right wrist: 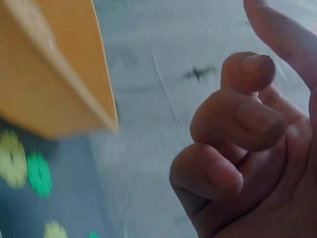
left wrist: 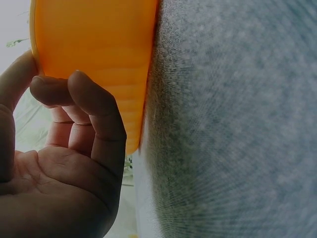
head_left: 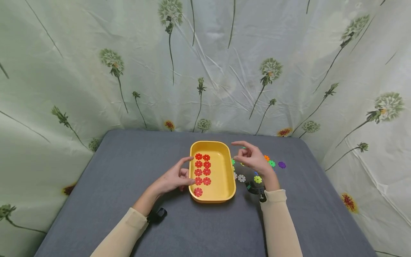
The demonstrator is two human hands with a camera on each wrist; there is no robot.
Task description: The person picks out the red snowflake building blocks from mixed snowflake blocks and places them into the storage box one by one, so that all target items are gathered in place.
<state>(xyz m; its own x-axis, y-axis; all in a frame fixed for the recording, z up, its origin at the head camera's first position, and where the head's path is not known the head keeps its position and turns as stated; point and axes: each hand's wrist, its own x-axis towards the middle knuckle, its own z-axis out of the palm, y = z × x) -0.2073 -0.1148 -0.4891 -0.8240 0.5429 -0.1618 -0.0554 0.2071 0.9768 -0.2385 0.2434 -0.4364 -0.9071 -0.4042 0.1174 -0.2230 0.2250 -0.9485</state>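
Observation:
A yellow tray (head_left: 221,192) lies on the grey-covered table. Several red flower-shaped plastic discs (head_left: 207,171) form two columns along its left side. At the tray's left edge is my left hand (head_left: 174,177). Its thumb and curled fingers hold the rim, as the left wrist view shows beside the tray's outer wall (left wrist: 99,39). My right hand (head_left: 255,160) is raised past the right rim, index finger stretched out and the other fingers loosely bent. Nothing shows between those fingers in the right wrist view.
Right of the tray, partly under my right hand, lie loose flower discs: a white one (head_left: 241,178), a yellow one (head_left: 258,179), a green one (head_left: 272,163), an orange one (head_left: 267,157) and a purple one (head_left: 282,165). A flower-printed curtain (head_left: 224,71) hangs behind the table (head_left: 128,157).

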